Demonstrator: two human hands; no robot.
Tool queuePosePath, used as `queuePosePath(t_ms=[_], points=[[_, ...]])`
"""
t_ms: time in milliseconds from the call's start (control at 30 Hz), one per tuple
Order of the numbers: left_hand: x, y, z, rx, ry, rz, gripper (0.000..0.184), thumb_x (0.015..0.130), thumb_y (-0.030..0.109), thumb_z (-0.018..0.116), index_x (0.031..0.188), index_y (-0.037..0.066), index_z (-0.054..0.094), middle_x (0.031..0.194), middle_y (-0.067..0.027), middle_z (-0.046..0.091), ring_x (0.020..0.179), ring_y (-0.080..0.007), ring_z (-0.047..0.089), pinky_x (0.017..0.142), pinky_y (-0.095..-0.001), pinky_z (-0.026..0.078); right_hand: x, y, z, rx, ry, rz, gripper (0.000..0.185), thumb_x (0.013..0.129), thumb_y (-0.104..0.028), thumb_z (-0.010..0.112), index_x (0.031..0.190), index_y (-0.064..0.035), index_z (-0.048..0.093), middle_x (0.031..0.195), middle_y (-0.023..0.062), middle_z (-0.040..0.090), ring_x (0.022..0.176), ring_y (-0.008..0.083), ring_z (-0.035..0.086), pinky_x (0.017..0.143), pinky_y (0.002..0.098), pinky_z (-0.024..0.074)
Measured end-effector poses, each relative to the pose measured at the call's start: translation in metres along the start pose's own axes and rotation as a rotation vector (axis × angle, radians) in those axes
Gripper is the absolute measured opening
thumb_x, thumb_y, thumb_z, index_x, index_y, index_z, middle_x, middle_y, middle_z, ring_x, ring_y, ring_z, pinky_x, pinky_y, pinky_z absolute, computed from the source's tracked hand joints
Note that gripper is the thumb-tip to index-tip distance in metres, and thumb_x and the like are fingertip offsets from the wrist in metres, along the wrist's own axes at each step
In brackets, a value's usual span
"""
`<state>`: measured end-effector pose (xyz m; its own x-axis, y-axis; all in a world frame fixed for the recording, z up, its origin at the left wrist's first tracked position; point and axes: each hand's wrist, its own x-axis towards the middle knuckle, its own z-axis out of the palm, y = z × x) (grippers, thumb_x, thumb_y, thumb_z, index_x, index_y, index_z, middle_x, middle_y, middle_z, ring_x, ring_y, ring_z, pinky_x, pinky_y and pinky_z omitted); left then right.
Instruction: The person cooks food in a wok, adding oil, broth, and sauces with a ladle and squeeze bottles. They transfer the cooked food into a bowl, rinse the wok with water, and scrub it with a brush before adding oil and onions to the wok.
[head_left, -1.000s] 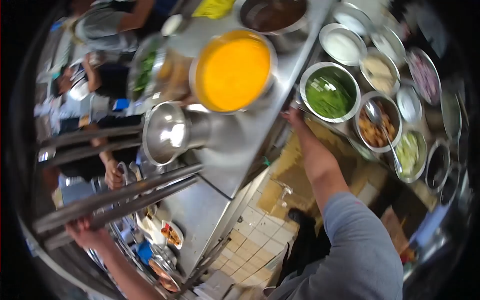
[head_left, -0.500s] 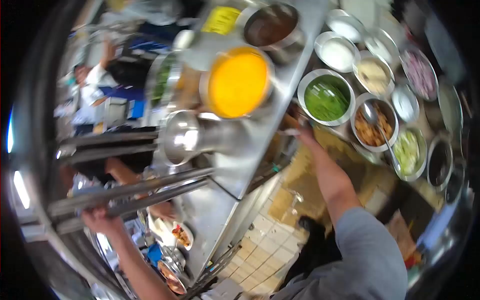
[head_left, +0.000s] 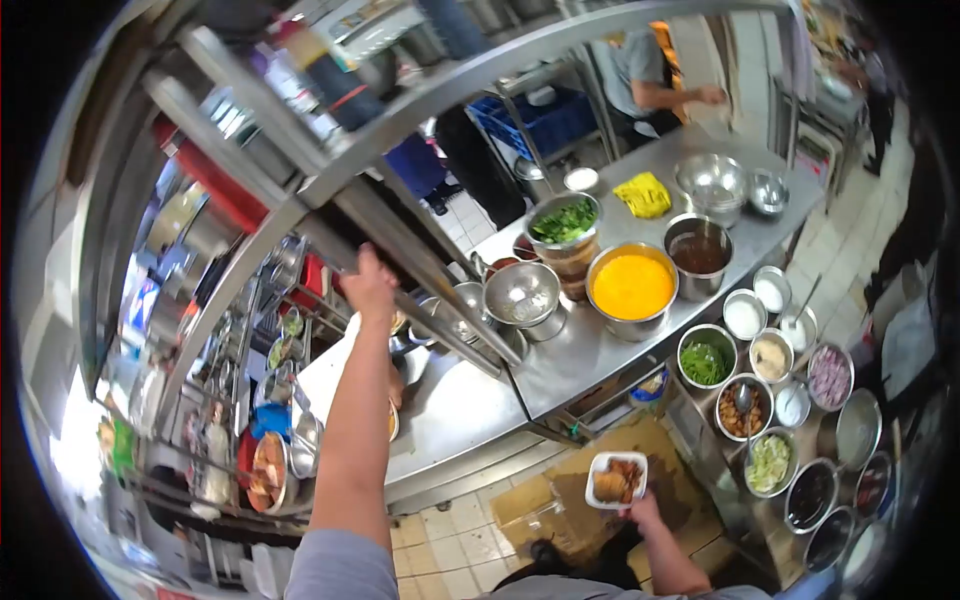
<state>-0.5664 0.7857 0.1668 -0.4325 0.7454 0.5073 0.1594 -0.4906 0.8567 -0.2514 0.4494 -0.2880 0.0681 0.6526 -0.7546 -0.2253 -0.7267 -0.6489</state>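
My left hand (head_left: 370, 284) is raised at a steel shelf post (head_left: 385, 235), its fingers closed against or round the metal. Low in front of me, my right hand (head_left: 645, 510) grips the edge of a white tray (head_left: 617, 480) that holds browned food pieces. The tray is over the brown floor cardboard. Right of it stand a bowl of brown chunks with a spoon (head_left: 743, 408) and a bowl of shredded lettuce (head_left: 770, 463).
A steel counter (head_left: 470, 405) carries a pot of orange liquid (head_left: 633, 284), a dark sauce pot (head_left: 698, 257), an empty steel bowl (head_left: 521, 293) and a yellow packet (head_left: 642, 195). Several ingredient bowls stand at the right. Other people are beyond the counter.
The view has swung and widened. My right hand has come from beside the green-vegetable bowl down nearer my body, now with the white tray. My left hand remains at the metal frame.
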Motion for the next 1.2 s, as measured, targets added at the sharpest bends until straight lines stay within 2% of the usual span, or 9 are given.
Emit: queuePosePath(t_ms=[100, 200, 267, 300, 333, 400, 533, 700, 1200], points=[[0.012, -0.02, -0.015, 0.316, 0.051, -0.152, 0.045, 0.084, 0.038, 0.058, 0.063, 0.0, 0.053, 0.054, -0.009, 0.055, 0.053, -0.0211, 0.056, 0.053, -0.0365, 0.044, -0.023, 0.011, -0.009, -0.105, -0.057, -0.072, 0.017, 0.093, -0.01, 0.038, 0.106, -0.0017, 0.046, 0.079, 0.0128, 0.061, 0.05, 0.0192, 0.058, 0.043, 0.0305, 0.0498], [-0.064, 0.004, -0.022, 0.483, -0.103, 0.105, 0.068, 0.08, 0.041, 0.063, 0.124, -0.001, 0.033, 0.125, -0.0199, 0.043, 0.111, -0.0326, 0.045, 0.093, -0.0401, 0.036, -0.049, -0.023, -0.005, -0.252, -0.181, -0.131, 0.019, 0.091, -0.012, 0.039, 0.103, -0.001, 0.047, 0.076, 0.0136, 0.062, 0.049, 0.0187, 0.058, 0.044, 0.0296, 0.0498], [-0.093, -0.031, -0.078, 0.389, -0.479, 0.329, 0.048, 0.084, 0.031, 0.059, 0.123, 0.004, 0.048, 0.12, -0.0124, 0.05, 0.106, -0.0241, 0.049, 0.088, -0.0348, 0.041, -0.085, -0.08, 0.011, -0.309, -0.264, -0.133, 0.019, 0.089, -0.01, 0.038, 0.102, -0.0005, 0.048, 0.074, 0.0132, 0.061, 0.05, 0.0184, 0.058, 0.044, 0.0293, 0.0487], [-0.124, -0.006, -0.104, 0.258, -0.722, -0.216, 0.027, 0.087, 0.026, 0.056, 0.104, 0.007, 0.063, 0.109, -0.0079, 0.059, 0.095, -0.0158, 0.055, 0.076, -0.0302, 0.046, -0.086, -0.1, 0.02, -0.365, -0.325, -0.19, 0.019, 0.088, -0.009, 0.038, 0.102, -0.0004, 0.048, 0.074, 0.0127, 0.061, 0.051, 0.0185, 0.058, 0.044, 0.0292, 0.0484], [-0.162, -0.007, -0.123, 0.117, -0.765, -0.419, 0.024, 0.087, 0.028, 0.055, 0.091, 0.007, 0.066, 0.089, -0.0045, 0.065, 0.076, -0.0119, 0.059, 0.065, -0.028, 0.047, -0.09, -0.114, 0.027, -0.416, -0.381, -0.236, 0.019, 0.087, -0.008, 0.038, 0.101, -0.0002, 0.048, 0.073, 0.0122, 0.061, 0.052, 0.0186, 0.059, 0.045, 0.0292, 0.0482], [-0.224, 0.007, -0.158, 0.615, -0.774, -0.563, 0.029, 0.086, 0.032, 0.056, 0.098, 0.007, 0.063, 0.088, -0.0027, 0.063, 0.078, -0.0105, 0.059, 0.067, -0.0258, 0.047, -0.107, -0.156, 0.054, -0.504, -0.445, -0.286, 0.019, 0.087, -0.006, 0.038, 0.102, 0.0, 0.048, 0.075, 0.0119, 0.061, 0.054, 0.0194, 0.059, 0.047, 0.0296, 0.0491], [-0.304, -0.006, -0.23, 0.246, -0.794, -0.997, 0.038, 0.088, 0.037, 0.055, 0.114, 0.008, 0.055, 0.093, -0.0016, 0.061, 0.072, -0.0097, 0.055, 0.064, -0.0251, 0.045, -0.13, -0.206, 0.121, -0.512, -0.563, -0.396, 0.02, 0.086, -0.006, 0.038, 0.103, -0.0014, 0.049, 0.078, 0.0123, 0.061, 0.054, 0.0197, 0.059, 0.048, 0.0291, 0.0493], [-0.305, 0.004, -0.277, 0.021, -0.779, -1.034, 0.039, 0.09, 0.035, 0.052, 0.118, 0.007, 0.051, 0.088, -0.002, 0.06, 0.069, -0.0088, 0.054, 0.059, -0.0224, 0.043, -0.141, -0.203, 0.219, -0.307, -0.613, -0.118, 0.028, 0.085, -0.005, 0.04, 0.112, -0.0031, 0.048, 0.088, 0.0122, 0.06, 0.063, 0.0212, 0.06, 0.051, 0.0308, 0.0498], [-0.206, -0.091, -0.422, 0.109, -0.667, -0.949, 0.028, 0.088, 0.022, 0.056, 0.108, 0.002, 0.057, 0.078, -0.0047, 0.06, 0.069, -0.0096, 0.053, 0.061, -0.0232, 0.044, -0.143, -0.248, 0.364, -0.072, -0.375, -0.191, 0.027, 0.082, -0.01, 0.038, 0.107, -0.0051, 0.047, 0.076, 0.0102, 0.061, 0.056, 0.0133, 0.055, 0.052, 0.0252, 0.0436]])
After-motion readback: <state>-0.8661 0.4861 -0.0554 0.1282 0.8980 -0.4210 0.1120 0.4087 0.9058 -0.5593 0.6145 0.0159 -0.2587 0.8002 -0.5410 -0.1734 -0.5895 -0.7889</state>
